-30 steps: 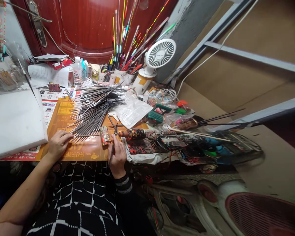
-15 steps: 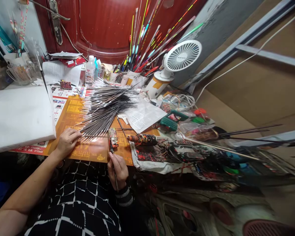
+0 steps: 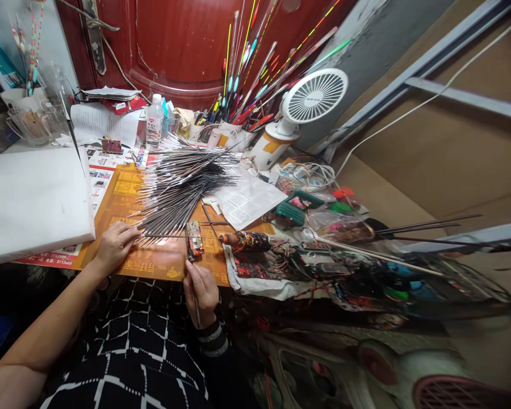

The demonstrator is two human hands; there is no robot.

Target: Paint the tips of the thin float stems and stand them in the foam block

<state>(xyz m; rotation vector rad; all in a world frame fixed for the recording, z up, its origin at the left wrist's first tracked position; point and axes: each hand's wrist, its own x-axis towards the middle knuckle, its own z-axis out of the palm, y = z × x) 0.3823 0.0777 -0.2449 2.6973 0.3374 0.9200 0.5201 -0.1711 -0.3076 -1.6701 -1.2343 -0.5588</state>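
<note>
My left hand (image 3: 116,245) rests at the near left of the orange board (image 3: 164,264). Its fingertips are closed on the end of a thin dark stick (image 3: 166,235), which runs right toward a small paint-spotted block (image 3: 195,240). A slim brush-like stick (image 3: 196,304) is pinched in my right hand (image 3: 203,292), its dark tip up by the block's lower end. Whether that tip touches the block I cannot tell. Behind lies a large heap of thin grey sticks with white ends (image 3: 174,193). A paint-smeared tool with an orange and black handle (image 3: 247,241) lies right of the block.
At left stands a thick white foam slab (image 3: 36,199) with a stick upright in it. A printed sheet (image 3: 249,199), a white fan (image 3: 313,99), a bottle (image 3: 154,122) and colourful fishing floats (image 3: 238,85) are behind. A paint-stained cloth (image 3: 259,287) and clutter fill the right.
The view has shifted slightly. Both hands keep nearly the same places and grips, and the brush-like stick in my right hand has tilted a little.
</note>
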